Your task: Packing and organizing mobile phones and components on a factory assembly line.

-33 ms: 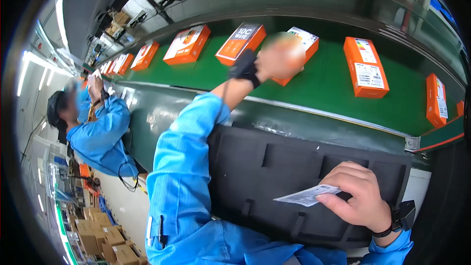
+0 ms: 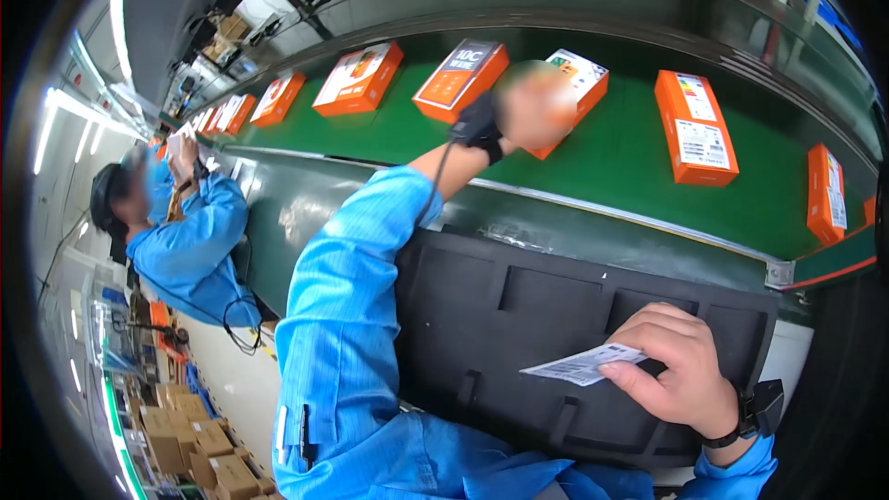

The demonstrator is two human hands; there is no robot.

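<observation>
My left hand reaches out over the green conveyor belt to an orange and white box. It covers the near-left part of that box. A blur hides its fingers, so I cannot tell whether they grip the box or only touch it. Lower right, my right hand is closed, pinching a white printed paper slip between thumb and fingers. The slip points left above a black moulded tray.
More orange boxes stand along the belt: one right of my left hand, another left of it. A metal rail edges the belt. At far left, a person in blue works beside it. Cardboard cartons are stacked lower left.
The boxes on the belt have shifted slightly to the right. My left wrist and forearm have moved a little to the right too. My right hand still holds the paper slip.
</observation>
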